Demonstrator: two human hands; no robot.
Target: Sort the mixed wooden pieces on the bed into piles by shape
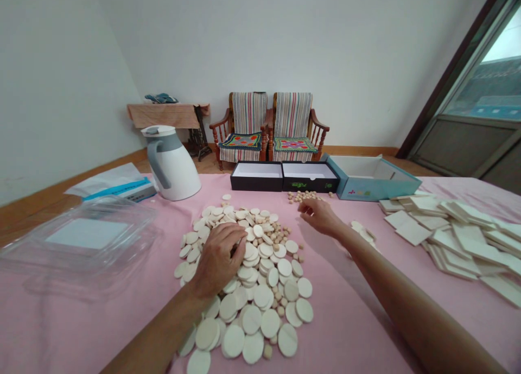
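A wide pile of round wooden discs (260, 295) lies in the middle of the pink cloth, with small wooden cubes (280, 235) mixed in, mostly along its right side. My left hand (222, 254) rests on the upper part of the pile, fingers bent down among the discs; whatever its fingertips grip is hidden. My right hand (317, 214) is just in front of a separate small heap of cubes (303, 196), its fingers loosely curved and apart, with nothing visible in them. Behind that heap stands a black box (309, 185).
Another black box (256, 184) and a blue box (374, 192) stand at the back. Square wooden boards (459, 238) are heaped right; a few light pieces (361, 231) lie by my right forearm. Left are a white jug (177, 170), clear plastic trays (93, 238) and a packet (122, 190).
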